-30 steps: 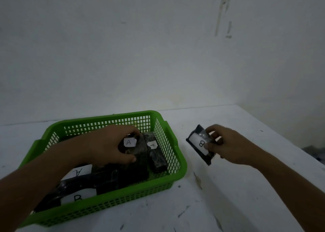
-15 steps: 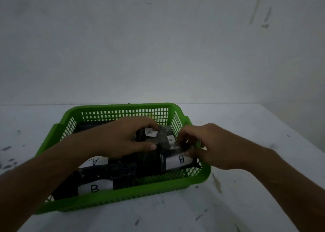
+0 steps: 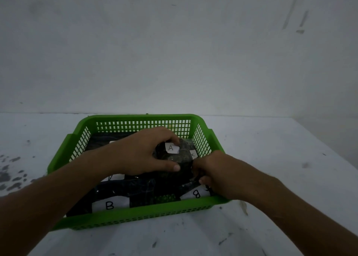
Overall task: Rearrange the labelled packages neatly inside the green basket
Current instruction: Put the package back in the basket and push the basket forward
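The green basket point(image 3: 135, 215) stands on the white table and holds several black packages with white labels. My left hand point(image 3: 139, 155) grips a package labelled A point(image 3: 171, 149) near the basket's right rear. My right hand point(image 3: 215, 174) holds a small package labelled B point(image 3: 195, 193) down in the front right corner. Another B package point(image 3: 109, 205) lies at the front left. Behind it, a further label point(image 3: 114, 177) shows under my left forearm. A narrow package with a partly hidden label point(image 3: 193, 155) sits against the right wall.
The white table point(image 3: 271, 168) carries dark specks at the left point(image 3: 11, 178) and a few marks at the front. A plain wall rises right behind the basket. The table's right edge runs diagonally at the far right.
My right hand brought the small B package from the table at the right into the basket and lowered it into the front right corner. My left hand stayed on the A package.
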`<state>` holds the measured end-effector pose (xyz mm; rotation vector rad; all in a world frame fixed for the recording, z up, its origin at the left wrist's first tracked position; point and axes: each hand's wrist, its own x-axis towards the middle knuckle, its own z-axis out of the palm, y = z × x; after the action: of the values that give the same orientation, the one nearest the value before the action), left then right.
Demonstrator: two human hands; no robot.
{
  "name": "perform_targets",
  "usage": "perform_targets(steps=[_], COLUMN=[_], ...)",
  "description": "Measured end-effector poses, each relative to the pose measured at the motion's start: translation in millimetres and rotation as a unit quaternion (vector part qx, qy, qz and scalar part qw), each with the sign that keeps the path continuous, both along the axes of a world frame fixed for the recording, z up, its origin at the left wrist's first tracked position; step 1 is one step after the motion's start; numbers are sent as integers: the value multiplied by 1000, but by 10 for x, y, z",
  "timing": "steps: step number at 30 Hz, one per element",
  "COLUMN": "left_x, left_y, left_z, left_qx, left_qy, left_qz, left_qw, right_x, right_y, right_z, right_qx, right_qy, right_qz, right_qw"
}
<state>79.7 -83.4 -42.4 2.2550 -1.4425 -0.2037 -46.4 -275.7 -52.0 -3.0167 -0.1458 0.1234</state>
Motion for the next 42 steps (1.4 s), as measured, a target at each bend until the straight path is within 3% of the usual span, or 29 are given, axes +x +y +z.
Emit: perform_targets(steps=[7,12,16,20,23,25,27,30,34,36,39,42], left_x=[-37,-78,-115,-141,-156,-189,-238,-375,-500,-475,-374,-279], left_y=[32,260,574,993,1352,1574,1738,1796,1608,1459,1243,1109], left_z=[8,69,146,141,29,-93,-236,-327,-186,-103,-52,-116], left_qx=[2,-25,-27,-52,-77,-95,-104,-96,-99,-70,40,115], left_qy=[-14,-37,-63,-95,-99,-86,-78,-80,-112,-107,-82,-73], left_qz=[-3,17,40,82,152,203,235,266,279,258,194,162], left_qw=[1000,999,997,991,980,971,963,956,949,958,977,977], right_x=[3,-47,-174,-333,-505,-610,-684,-716,-606,-479,-284,-122], right_y=[33,-1,-140,-317,-367,-310,-252,-164,-117,-106,-34,39], right_z=[-63,-26,35,-68,-228,-324,-426,-515,-369,-219,-62,-14], right_qx=[-43,-72,73,142,247,387,456,397,209,151,48,-19], right_qy=[-33,-117,-167,-225,-175,-100,-85,-162,-318,-282,-143,-47], right_qz=[-7,3,-47,-89,-131,-137,-127,-131,-116,-93,-62,-41], right_qw=[998,990,982,960,944,906,877,894,918,943,987,998])
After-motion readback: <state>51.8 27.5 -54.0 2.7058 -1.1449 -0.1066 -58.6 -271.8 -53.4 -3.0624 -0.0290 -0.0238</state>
